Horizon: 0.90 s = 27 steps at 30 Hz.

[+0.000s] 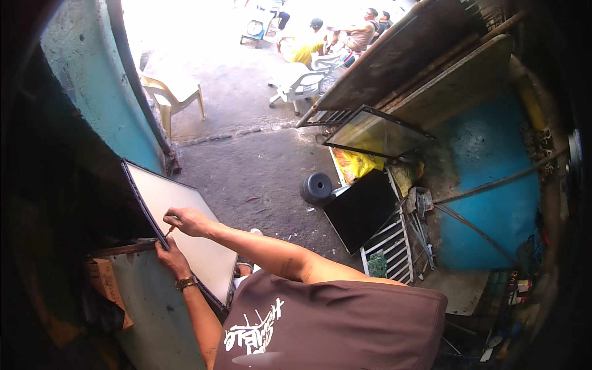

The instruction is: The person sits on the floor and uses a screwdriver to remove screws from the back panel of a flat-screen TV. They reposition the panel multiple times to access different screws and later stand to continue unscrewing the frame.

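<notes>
A flat white panel in a thin dark frame, like the inside of a flat screen (185, 206), leans upright at a slant in front of me on the left. My left hand (174, 260), with a watch (185, 282) on its wrist, grips the frame's near edge. Closed around a small screwdriver (170, 232), my right hand (190, 222) hovers just above that edge. The driver's tip points down at the frame close to my left fingers; whether it touches a screw is too small to tell.
A metal surface (145, 302) lies below the panel, beside a cardboard box (108, 287). To the right are a black round weight-like object (316, 187), a dark screen panel (364, 213), a white slatted rack (394, 256), and a green circuit board (377, 264). Plastic chairs (169, 98) and several people sit beyond.
</notes>
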Motion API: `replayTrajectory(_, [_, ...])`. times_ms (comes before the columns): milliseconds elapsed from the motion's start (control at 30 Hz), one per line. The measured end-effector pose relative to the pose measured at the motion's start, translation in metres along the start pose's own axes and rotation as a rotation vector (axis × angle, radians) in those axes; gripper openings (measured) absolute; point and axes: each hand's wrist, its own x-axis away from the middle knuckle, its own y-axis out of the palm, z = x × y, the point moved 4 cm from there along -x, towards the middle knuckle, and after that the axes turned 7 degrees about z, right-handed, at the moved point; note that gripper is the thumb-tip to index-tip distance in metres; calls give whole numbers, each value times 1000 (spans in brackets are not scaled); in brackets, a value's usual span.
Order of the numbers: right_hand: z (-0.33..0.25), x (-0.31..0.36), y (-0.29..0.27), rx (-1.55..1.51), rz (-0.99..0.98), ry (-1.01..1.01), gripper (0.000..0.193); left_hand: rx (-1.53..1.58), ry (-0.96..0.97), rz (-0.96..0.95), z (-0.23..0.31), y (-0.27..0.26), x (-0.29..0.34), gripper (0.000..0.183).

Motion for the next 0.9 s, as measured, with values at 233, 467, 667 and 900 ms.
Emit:
replayTrajectory(233, [-4,11,-2,-137,16,41,40,98,19,0,6,-3,2,36])
replayTrajectory(467, [-10,8,-4,-185,11,59,37,183,48,62,3,-6,2,40])
replayTrajectory(667, [5,5,0,-296,-120,221,40,169,69,62,4,-6,2,36])
replayTrajectory(900, [9,11,10,-250,74,140,30,152,80,93,9,-7,4,33])
